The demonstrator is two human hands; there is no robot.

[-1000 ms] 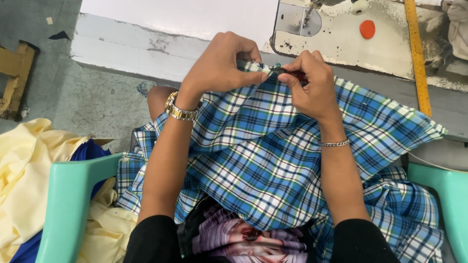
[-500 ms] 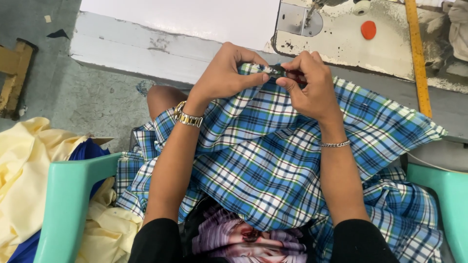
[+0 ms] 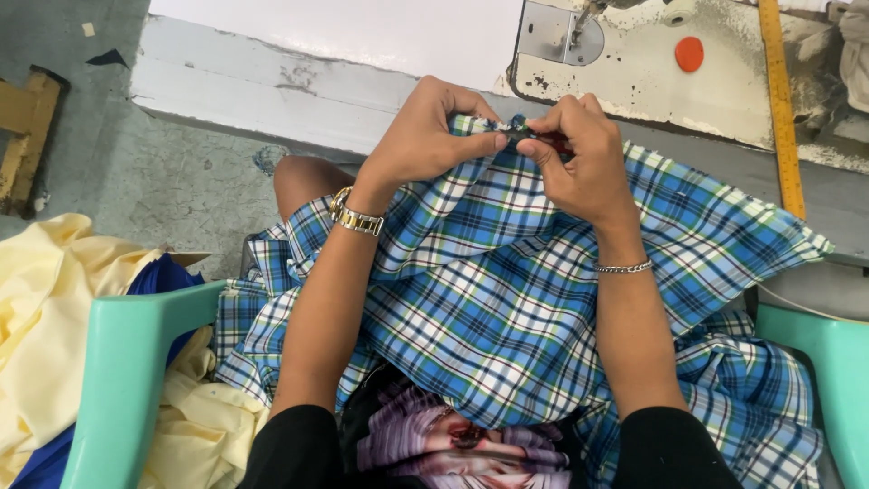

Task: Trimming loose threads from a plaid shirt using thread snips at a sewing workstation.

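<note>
Small dark tool [image 3: 543, 136] between hands, unidentifiable

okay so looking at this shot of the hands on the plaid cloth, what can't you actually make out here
All in the head view:
- The small dark thing pinched at the plaid cloth edge: mostly covered by the fingertips of the left hand and right hand, too small to identify.
- Sewing machine: cut off by the top edge; the needle area is barely visible.
- Yellow ruler: its markings are too small.
- Pale yellow fabric: runs off the left edge.

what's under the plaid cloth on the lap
The plaid cloth drapes over the lap; a knee shows at its left edge and a printed shirt below. The rest is covered.
</note>
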